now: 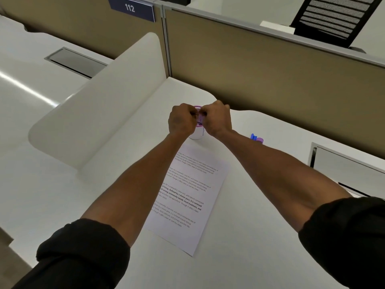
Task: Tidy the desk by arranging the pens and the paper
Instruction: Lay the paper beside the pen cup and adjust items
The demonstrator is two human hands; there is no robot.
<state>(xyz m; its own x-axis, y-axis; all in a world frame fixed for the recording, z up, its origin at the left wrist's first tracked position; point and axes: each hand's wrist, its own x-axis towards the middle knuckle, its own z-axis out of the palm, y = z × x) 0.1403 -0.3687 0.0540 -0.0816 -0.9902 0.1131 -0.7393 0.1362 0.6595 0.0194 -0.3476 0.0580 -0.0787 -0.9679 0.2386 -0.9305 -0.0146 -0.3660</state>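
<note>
Both hands, left (180, 119) and right (216, 118), are curling over a pink-rimmed pen cup (197, 130) beyond the printed paper (187, 197) on the white surface (260, 215); their grip is hidden, so steadying the cup looks wise

head view: worn on the head, facing forward and steeply down
nearness: close over the bench (260, 236), at arm's reach

This is an open-plan office. Tan fabric partitions (270, 65) divide white desks (260, 205) into cubicles, a blue plate numbered 112 (131, 8) marks one station, and a black mesh chair (333, 19) stands beyond the divider.
</note>
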